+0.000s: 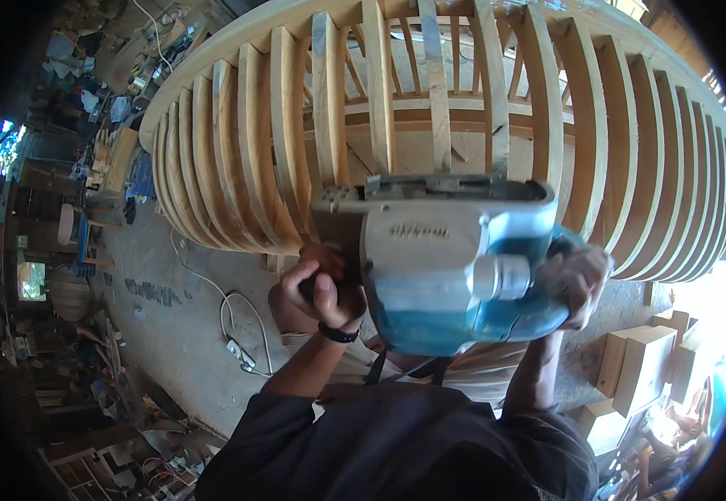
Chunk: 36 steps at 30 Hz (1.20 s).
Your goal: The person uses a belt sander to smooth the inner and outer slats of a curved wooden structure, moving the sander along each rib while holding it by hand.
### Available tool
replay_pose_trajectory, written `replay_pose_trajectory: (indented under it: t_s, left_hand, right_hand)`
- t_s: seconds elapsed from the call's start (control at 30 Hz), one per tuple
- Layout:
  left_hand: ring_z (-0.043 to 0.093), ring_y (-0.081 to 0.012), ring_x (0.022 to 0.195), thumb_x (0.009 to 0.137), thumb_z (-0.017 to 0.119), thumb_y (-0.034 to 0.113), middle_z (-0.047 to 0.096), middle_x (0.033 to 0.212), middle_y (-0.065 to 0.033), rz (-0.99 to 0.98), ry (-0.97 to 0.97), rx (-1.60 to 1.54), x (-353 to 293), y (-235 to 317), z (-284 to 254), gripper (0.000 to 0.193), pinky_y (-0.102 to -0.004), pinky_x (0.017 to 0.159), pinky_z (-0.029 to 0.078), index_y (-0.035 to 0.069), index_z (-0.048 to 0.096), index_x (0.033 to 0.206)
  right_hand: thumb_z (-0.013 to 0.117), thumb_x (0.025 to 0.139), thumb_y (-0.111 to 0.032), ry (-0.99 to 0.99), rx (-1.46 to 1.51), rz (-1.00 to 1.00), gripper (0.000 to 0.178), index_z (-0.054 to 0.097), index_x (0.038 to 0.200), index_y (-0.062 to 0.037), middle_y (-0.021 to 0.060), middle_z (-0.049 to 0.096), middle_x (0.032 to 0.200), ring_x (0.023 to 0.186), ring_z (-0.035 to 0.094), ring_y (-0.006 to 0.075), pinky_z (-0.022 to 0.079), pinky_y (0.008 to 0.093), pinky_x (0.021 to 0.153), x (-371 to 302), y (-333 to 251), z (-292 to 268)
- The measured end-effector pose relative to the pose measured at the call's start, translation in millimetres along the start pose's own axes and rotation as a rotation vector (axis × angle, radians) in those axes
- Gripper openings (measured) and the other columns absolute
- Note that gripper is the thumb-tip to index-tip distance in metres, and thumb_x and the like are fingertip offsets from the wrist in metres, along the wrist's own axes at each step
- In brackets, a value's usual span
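Observation:
A teal and silver belt sander [421,275] is held in front of my body, against the near side of a large curved wooden frame [380,108] with many upright slats. My left hand [327,288] is closed at the sander's dark left end; what its fingers wrap round is partly hidden. Around the teal rear handle on the other side, my right hand [582,284] is closed, slightly blurred. The sander's flat edge lies over the lower part of the middle slats. Whether it touches them I cannot tell.
On the concrete floor to the left lies a white cord with a power strip [242,355]. Pale wooden blocks [640,367] are stacked at the right. A chair [88,238] stands at the far left, among scattered tools and wood pieces [117,159].

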<state>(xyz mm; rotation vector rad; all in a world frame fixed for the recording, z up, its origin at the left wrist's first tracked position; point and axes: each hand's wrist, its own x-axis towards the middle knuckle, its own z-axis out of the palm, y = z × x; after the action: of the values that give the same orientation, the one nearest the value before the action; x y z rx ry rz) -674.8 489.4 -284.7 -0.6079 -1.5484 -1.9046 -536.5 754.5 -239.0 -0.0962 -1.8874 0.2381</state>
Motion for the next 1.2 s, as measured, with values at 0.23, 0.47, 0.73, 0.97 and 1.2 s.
replay_pose_trajectory:
  t_s: [0.23,0.47,0.73,0.97,1.2]
  left_hand:
    - [0.061,-0.0133,0.073,0.085,0.07,0.01,0.063,0.083,-0.0066,-0.091,0.099,0.069,104.4,-13.8,75.4,0.02,-0.0253,0.063,0.048,0.0,0.063,0.101]
    - [0.06,-0.0113,0.072,0.08,0.074,-0.001,0.061,0.085,-0.0051,0.133,0.031,0.175,154.6,-9.3,121.9,0.025,-0.024,0.06,0.046,0.001,0.063,0.102]
    - [0.049,-0.0092,0.068,0.078,0.074,-0.004,0.056,0.088,-0.0031,0.225,0.001,0.462,80.3,11.5,87.4,0.028,-0.0241,0.06,0.039,0.001,0.062,0.102]
    - [0.06,-0.0164,0.077,0.082,0.068,-0.004,0.06,0.087,-0.008,-0.001,0.016,0.216,27.5,12.4,56.0,0.032,-0.0321,0.073,0.05,0.003,0.052,0.109]
    - [0.052,-0.0158,0.069,0.081,0.063,-0.006,0.055,0.08,-0.0084,0.086,-0.067,-0.061,-15.5,-3.6,38.7,0.045,-0.0313,0.069,0.048,0.011,0.041,0.116]
  right_hand:
    - [0.073,0.073,-0.007,-0.104,-0.139,0.15,0.023,0.061,0.092,-0.0073,0.0122,0.063,0.092,0.09,0.062,0.0341,0.049,0.0427,0.081,96.5,36.7,42.9]
    - [0.071,0.072,-0.007,-0.115,-0.029,0.351,0.046,0.057,0.115,-0.0104,0.0147,0.057,0.114,0.113,0.052,0.0361,0.041,0.0451,0.1,136.2,47.1,58.8]
    - [0.067,0.067,-0.01,0.217,0.252,0.819,0.08,0.03,0.138,-0.0075,0.0236,0.04,0.129,0.12,0.043,0.0327,0.032,0.0467,0.109,76.5,-13.9,31.4]
    - [0.078,0.079,-0.025,0.167,0.113,0.576,0.062,0.046,0.129,-0.0056,0.0204,0.039,0.141,0.139,0.032,0.0347,0.025,0.0459,0.113,23.9,-36.8,11.9]
    - [0.081,0.073,-0.035,0.136,0.084,0.545,0.056,0.054,0.114,-0.0064,0.0221,0.047,0.139,0.132,0.044,0.0378,0.031,0.0547,0.111,-18.6,-40.8,-20.9]
